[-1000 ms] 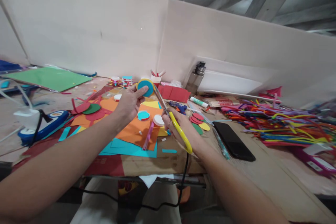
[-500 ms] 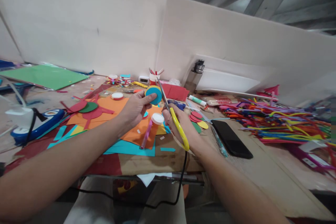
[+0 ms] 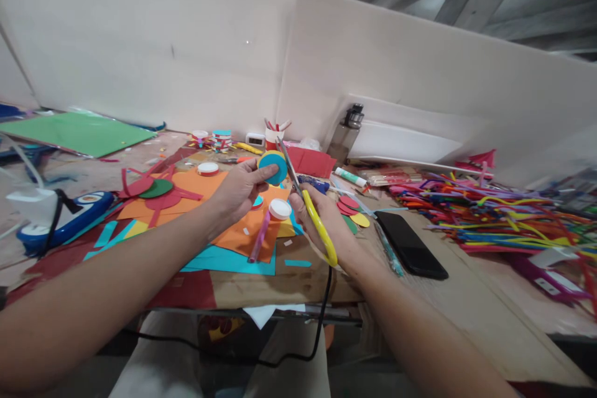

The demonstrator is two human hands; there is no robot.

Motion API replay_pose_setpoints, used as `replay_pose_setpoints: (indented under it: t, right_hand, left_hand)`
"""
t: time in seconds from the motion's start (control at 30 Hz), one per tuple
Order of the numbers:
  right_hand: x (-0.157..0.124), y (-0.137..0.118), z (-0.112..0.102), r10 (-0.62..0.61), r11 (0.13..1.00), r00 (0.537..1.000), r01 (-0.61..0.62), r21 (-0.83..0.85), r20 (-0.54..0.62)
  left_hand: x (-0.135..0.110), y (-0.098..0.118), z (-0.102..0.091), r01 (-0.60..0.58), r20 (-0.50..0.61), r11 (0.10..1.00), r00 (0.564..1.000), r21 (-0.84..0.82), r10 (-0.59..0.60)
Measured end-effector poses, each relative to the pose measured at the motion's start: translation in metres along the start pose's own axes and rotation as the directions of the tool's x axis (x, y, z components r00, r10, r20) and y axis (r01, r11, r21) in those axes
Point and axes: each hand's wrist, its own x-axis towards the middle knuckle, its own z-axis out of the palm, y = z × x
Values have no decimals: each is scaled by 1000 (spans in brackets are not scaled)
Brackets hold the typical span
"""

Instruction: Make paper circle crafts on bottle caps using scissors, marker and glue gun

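"Holding anything in the left hand?"

"Yes. The left hand (image 3: 241,191) pinches a bright blue round paper disc (image 3: 278,176) with a yellow edge showing behind it, thumb pressed on the blue face. The disc is raised above the brown cardboard-covered tabletop (image 3: 280,289)."

"And the right hand (image 3: 321,219)?"

"Grasping a pair of metal scissors with yellow handles (image 3: 317,217), blades pointing up and away, just beside the disc's right edge."

"Are the blades touching it?"

"I cannot tell; they overlap closely in this view."

"What lies beneath the hands?"

"Flat orange paper sheets (image 3: 233,241) over flat turquoise paper (image 3: 228,261), with a small white round piece (image 3: 280,209) and a slim pink-purple stick (image 3: 260,237) between the forearms."

"And near the right wrist?"

"Small red, green and yellow paper circles (image 3: 348,204), then a black rectangular phone (image 3: 410,244) farther right."
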Motion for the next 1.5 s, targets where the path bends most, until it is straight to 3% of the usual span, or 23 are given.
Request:
replay_pose_setpoints:
  t: [0.43,1.5]
  right_hand:
    - [1,11,-1,78,996,997,-77,-47,29]
    - [-3,5,-9,57,991,990,-40,-130,132]
  left_hand:
    - [5,4,-10,18,84,996,996,91,-26]
    - [16,24,-29,20,209,947,974,320,-91]
